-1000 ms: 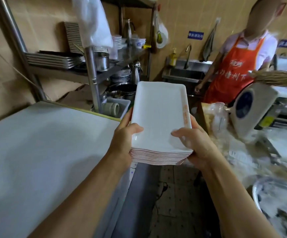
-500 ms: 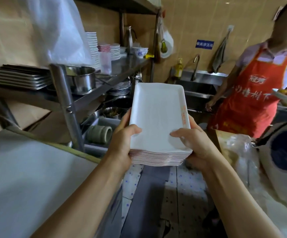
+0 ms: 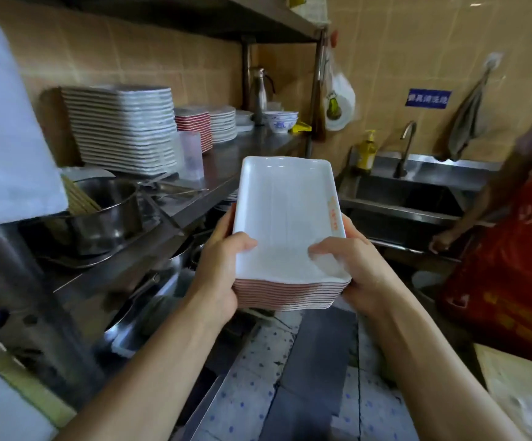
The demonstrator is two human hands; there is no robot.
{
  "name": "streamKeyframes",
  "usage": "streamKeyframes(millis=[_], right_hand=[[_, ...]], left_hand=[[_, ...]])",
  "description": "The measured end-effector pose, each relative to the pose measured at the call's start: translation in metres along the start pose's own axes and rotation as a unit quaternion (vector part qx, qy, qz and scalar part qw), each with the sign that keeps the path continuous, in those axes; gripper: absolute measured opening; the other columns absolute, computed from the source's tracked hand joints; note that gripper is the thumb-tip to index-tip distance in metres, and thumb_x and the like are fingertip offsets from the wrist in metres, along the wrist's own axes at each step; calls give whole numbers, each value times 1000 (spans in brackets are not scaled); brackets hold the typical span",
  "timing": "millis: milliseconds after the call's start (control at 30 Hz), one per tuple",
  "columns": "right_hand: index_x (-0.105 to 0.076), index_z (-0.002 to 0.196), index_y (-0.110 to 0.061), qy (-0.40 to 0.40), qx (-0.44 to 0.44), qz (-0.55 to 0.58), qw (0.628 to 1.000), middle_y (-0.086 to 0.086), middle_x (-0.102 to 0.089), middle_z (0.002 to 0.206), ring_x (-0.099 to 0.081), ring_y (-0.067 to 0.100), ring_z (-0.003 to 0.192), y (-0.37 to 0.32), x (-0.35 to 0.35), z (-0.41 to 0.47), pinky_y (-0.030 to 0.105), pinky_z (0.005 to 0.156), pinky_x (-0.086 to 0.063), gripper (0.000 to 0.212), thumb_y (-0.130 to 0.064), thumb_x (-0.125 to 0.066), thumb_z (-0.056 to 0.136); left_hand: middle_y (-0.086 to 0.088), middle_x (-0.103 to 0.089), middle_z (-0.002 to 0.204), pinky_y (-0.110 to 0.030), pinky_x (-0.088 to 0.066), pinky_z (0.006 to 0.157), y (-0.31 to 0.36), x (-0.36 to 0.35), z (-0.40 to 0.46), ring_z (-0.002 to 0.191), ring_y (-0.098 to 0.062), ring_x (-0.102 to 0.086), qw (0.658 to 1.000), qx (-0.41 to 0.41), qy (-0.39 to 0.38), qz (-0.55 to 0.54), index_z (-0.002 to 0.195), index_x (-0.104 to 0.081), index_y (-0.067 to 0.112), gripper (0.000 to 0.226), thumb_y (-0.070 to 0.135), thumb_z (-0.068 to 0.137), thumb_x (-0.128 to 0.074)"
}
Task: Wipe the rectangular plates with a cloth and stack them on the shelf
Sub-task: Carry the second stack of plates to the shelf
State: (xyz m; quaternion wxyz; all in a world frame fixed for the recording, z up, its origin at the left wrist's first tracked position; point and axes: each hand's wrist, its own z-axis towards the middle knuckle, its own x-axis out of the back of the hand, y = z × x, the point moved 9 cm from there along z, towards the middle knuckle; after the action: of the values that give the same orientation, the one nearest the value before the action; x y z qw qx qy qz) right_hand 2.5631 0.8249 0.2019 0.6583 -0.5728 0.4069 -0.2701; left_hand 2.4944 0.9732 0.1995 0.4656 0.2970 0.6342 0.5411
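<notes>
I carry a stack of white rectangular plates with red undersides in front of my chest. My left hand grips its left near corner, thumb on the top plate. My right hand grips the right near corner the same way. The stack hangs in the air just right of the steel shelf. On that shelf stand a tall pile of white rectangular plates and a lower red-sided pile. No cloth is in view.
A steel pot, a clear plastic cup and bowls share the shelf. Pans sit on the level below. A sink lies ahead on the right, where a person in a red apron stands.
I have walked forward with the stack, past the white table. The shelf and its plate piles are now close on my left. My grip on the stack is unchanged.
</notes>
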Motion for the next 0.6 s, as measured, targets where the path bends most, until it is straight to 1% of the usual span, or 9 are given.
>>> streamKeyframes(millis=[67,133,200,267,333,433,500,533,600], right_hand=[[-50,128,-39,-25,3,-17,1000,2,-64,117,-60,32,107,-9,18,36,49,82,-56,77,-2,-59,61],[-51,126,-41,-56,5,-28,998,2,-65,117,-61,33,107,-19,33,71,53,86,-53,77,-6,-59,59],[-52,125,-41,-80,-1,-19,997,4,-64,119,-61,35,108,-28,49,107,57,87,-52,76,-6,-59,59],[-52,125,-41,-101,-10,-19,995,5,-63,120,-61,35,107,-31,61,140,53,83,-54,75,-6,-60,59],[-55,122,-41,-118,-17,-6,993,5,-64,118,-63,34,104,-34,69,171,47,77,-56,72,-6,-60,59],[-60,116,-40,-143,-24,13,989,5,-67,115,-65,34,101,-36,76,212,48,78,-56,67,-4,-59,60],[-63,111,-39,-158,-25,22,987,7,-68,112,-67,34,97,-38,81,241,48,77,-56,62,-2,-58,61],[-63,111,-37,-165,-26,24,986,8,-69,111,-68,34,96,-38,83,255,47,75,-57,60,0,-58,64],[-59,118,-34,-183,-33,30,982,10,-69,111,-68,35,95,-40,85,286,45,72,-57,61,5,-55,72]], left_hand=[[-3,-72,103,-39,-54,76,-2,-14,34,92,-29,-67,1000,-3,26,-5,122,-59,37,69,14,57,-54],[-2,-72,101,-39,-54,75,-4,-27,63,92,-30,-67,998,-5,57,-7,119,-60,39,68,15,55,-54],[0,-73,99,-37,-55,71,-2,-40,91,88,-28,-68,997,-14,75,-19,116,-62,41,65,15,56,-55],[2,-74,95,-32,-56,62,-2,-51,116,80,-22,-71,996,-22,88,-19,110,-63,43,58,13,61,-55],[4,-74,92,-28,-55,55,2,-59,139,74,-17,-71,993,-36,104,-29,108,-64,42,53,6,71,-53],[6,-74,92,-24,-53,53,5,-63,174,73,-14,-71,990,-56,126,-32,113,-62,41,57,-1,78,-47],[6,-74,96,-25,-53,55,6,-67,197,76,-14,-71,989,-59,133,-37,123,-57,38,60,-1,79,-47],[4,-73,99,-25,-54,55,5,-67,210,77,-15,-71,988,-59,137,-41,128,-54,36,62,-1,79,-47],[3,-73,98,-24,-53,54,6,-68,236,76,-16,-71,985,-69,149,-50,131,-52,32,63,-2,79,-46]])
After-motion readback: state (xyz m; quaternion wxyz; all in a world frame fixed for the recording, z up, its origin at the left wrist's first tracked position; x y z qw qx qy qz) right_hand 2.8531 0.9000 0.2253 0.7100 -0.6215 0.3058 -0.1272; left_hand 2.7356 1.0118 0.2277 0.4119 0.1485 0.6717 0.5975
